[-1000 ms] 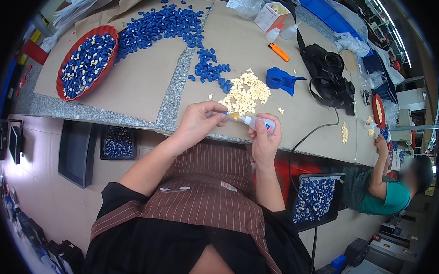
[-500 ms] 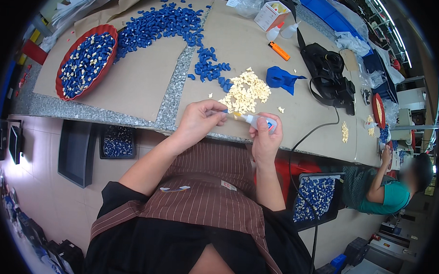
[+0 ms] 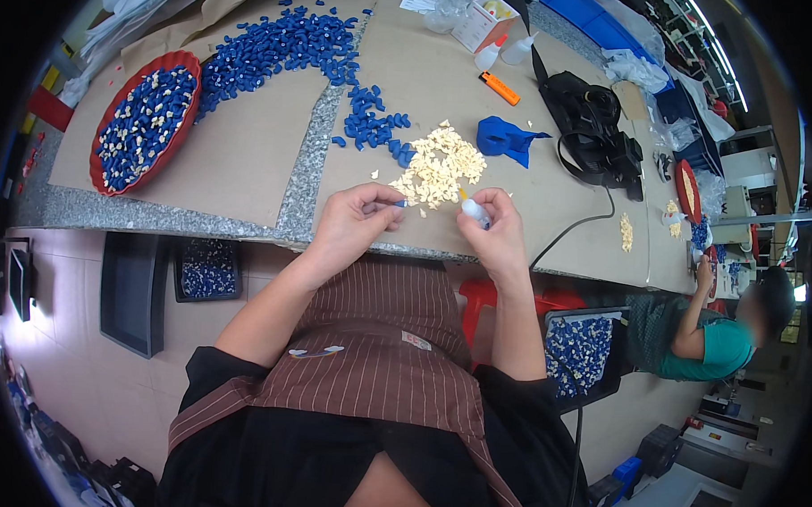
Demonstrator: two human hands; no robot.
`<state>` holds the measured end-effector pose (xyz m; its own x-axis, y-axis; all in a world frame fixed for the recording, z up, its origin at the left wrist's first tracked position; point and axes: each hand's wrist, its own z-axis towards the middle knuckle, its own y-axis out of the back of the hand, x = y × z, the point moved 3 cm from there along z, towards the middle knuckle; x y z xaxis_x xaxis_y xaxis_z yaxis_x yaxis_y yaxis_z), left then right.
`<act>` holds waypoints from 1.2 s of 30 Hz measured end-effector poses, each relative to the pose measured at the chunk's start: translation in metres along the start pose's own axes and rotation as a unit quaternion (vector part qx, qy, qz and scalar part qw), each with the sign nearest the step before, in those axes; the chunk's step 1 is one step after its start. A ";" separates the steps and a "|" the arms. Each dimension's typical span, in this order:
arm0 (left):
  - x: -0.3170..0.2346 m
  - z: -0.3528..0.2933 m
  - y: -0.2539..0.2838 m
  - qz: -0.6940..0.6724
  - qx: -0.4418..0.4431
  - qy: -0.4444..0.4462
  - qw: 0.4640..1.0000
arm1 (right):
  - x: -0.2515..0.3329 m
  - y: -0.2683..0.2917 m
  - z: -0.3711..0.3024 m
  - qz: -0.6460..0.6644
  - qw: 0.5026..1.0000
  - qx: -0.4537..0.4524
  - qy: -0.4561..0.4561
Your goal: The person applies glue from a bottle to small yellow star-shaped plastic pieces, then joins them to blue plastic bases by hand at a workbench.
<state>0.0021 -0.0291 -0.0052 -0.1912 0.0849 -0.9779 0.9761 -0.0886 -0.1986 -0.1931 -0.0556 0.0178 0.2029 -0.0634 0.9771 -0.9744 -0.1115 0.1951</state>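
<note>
My left hand (image 3: 354, 218) is closed in a pinch on a small blue piece (image 3: 401, 203), of which only the tip shows. A small white squeeze bottle with a yellowish tip (image 3: 475, 213) is gripped in my right hand (image 3: 499, 234), its tip apart from the blue piece and near the cream pile. Just beyond both hands lies that pile of small cream-coloured pieces (image 3: 443, 165). Loose blue curved pieces (image 3: 372, 123) trail away from it toward a larger blue heap (image 3: 283, 48) at the far left.
A red scalloped bowl (image 3: 194, 76) of blue-and-cream pieces stands at left. Beyond the pile lie a crumpled blue cloth (image 3: 510, 141), an orange cutter (image 3: 499, 88), two white bottles (image 3: 490, 54) and black straps (image 3: 590, 117) with a cable. A co-worker (image 3: 729, 345) sits at right.
My right hand has drawn the bottle away from the blue piece and turned its tip up toward the cream pile. The left hand keeps its pinch. The whole view has shifted slightly.
</note>
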 end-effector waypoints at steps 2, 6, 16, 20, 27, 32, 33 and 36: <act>0.000 0.000 -0.001 -0.011 0.003 -0.004 1.000 | -0.001 -0.009 0.000 -0.149 0.989 0.002 0.015; 0.004 -0.001 0.001 -0.026 -0.004 -0.015 1.000 | 0.012 -0.034 0.005 -0.332 0.943 -0.002 -0.007; 0.006 -0.003 0.001 -0.023 -0.002 -0.019 1.000 | 0.005 -0.031 0.008 -0.349 0.937 0.014 0.013; 0.005 -0.003 -0.003 0.065 -0.005 -0.063 0.996 | 0.003 -0.032 -0.002 0.000 0.999 0.042 -0.025; -0.001 -0.004 -0.004 0.130 0.028 -0.069 0.989 | 0.008 -0.034 -0.006 0.094 0.987 0.108 -0.069; 0.003 -0.003 -0.004 0.130 0.022 -0.096 0.987 | 0.008 -0.034 -0.003 0.087 0.985 0.114 -0.091; 0.002 -0.003 -0.004 0.127 0.014 -0.112 0.985 | 0.009 -0.034 -0.002 0.087 0.985 0.117 -0.091; 0.002 -0.004 -0.003 0.135 0.016 -0.111 0.985 | 0.013 -0.036 -0.002 0.096 0.981 0.135 -0.102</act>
<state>-0.0010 -0.0252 -0.0061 0.0532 -0.1643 -0.9850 0.9913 -0.1099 0.0719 -0.1553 -0.0504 0.0233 0.0603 -0.3029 0.9511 -0.9407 -0.3359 -0.0473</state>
